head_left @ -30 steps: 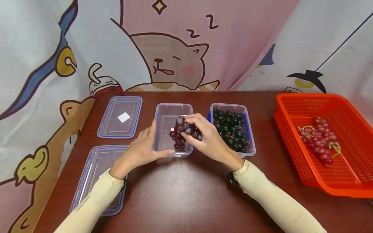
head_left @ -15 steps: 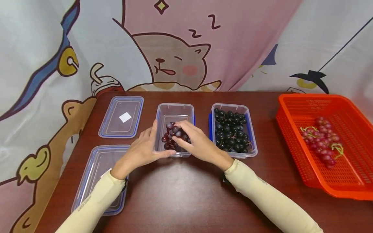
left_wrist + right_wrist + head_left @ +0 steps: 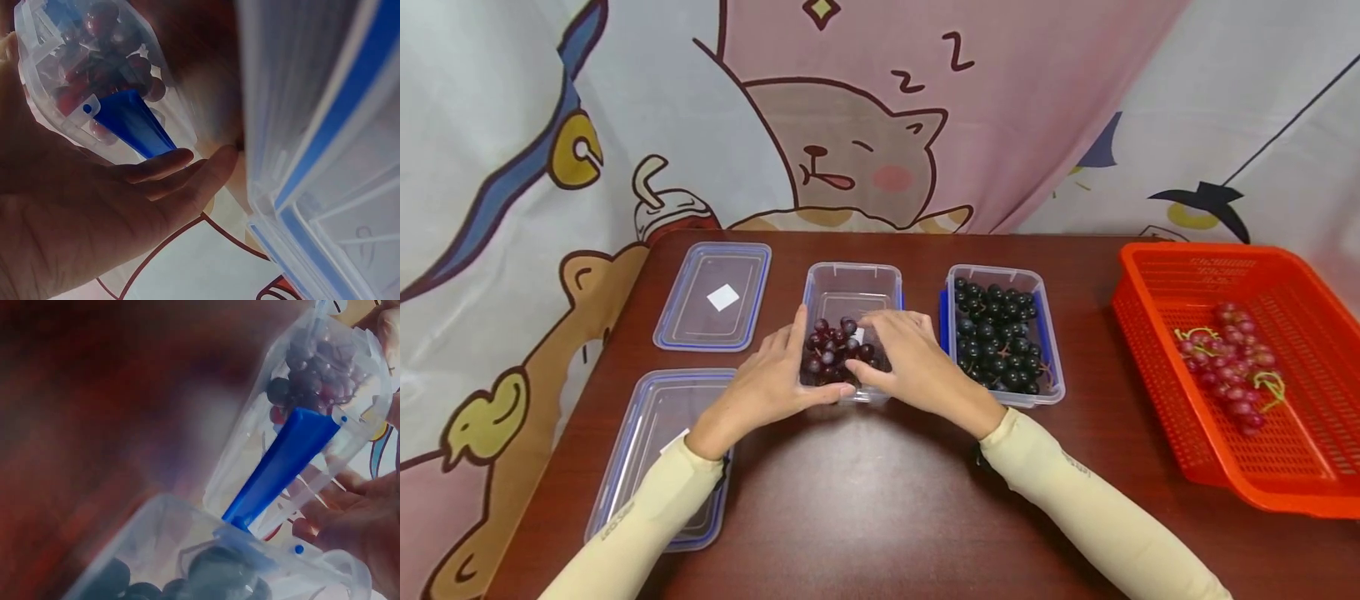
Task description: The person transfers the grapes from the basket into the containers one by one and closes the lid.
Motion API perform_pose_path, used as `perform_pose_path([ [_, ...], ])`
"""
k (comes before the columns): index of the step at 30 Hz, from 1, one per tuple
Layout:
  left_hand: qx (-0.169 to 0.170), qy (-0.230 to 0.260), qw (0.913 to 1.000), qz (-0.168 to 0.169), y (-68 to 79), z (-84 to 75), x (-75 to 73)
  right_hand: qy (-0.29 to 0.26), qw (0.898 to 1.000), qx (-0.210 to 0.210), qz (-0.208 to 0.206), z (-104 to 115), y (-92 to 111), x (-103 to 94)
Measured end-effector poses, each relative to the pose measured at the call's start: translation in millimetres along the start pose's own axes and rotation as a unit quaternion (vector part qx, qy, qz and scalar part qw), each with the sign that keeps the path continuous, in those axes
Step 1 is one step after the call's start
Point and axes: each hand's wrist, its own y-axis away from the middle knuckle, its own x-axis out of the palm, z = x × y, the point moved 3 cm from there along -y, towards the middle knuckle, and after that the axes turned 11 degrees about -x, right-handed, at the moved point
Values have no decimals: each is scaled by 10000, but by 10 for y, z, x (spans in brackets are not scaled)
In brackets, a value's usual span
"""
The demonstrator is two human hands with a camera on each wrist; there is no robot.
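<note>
A clear plastic container [image 3: 853,277] with blue side clips stands at mid-table. In it, toward the near end, lies a bunch of dark red grapes [image 3: 827,354]. My left hand [image 3: 767,379] rests against this container, straight fingers along its left wall and thumb along the near rim. My right hand [image 3: 917,362] reaches over the right wall, thumb and fingers spread beside the grapes and apart from one another. Both wrist views show the grapes through the clear wall, near a blue clip [image 3: 134,122]. The right fingertips are partly hidden inside the container.
Right of it stands a similar container [image 3: 1051,333] full of black grapes [image 3: 996,333]. A red plastic basket [image 3: 1157,392] holds pink grapes [image 3: 1232,367] at far right. Two clear blue-edged lids [image 3: 700,321] lie on the left. A patterned curtain [image 3: 1037,100] hangs behind the table.
My right hand has lowered the dark red grapes leftward into the middle container and let them go, its fingers spreading toward the right wall. My left hand has stayed at the container.
</note>
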Motion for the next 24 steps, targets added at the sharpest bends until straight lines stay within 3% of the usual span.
perform_pose_path([
  [3, -17, 6, 10000, 17, 2, -4, -8, -27, 10000, -26, -51, 1, -16, -29],
  [9, -72, -25, 9999, 69, -1, 10, 5, 36, 9962, -154, 856, -7, -27, 32],
  [12, -51, -12, 10000, 44, -5, 7, 3, 9, 9941, -197, 1065, -14, -9, 12],
  [17, -16, -28, 10000, 10, -7, 13, -13, -267, 9931, -431, 1062, 12, -17, -90],
  [24, -138, -68, 9998, 115, -9, 12, 14, -277, 9934, -638, 908, 12, 18, -52],
])
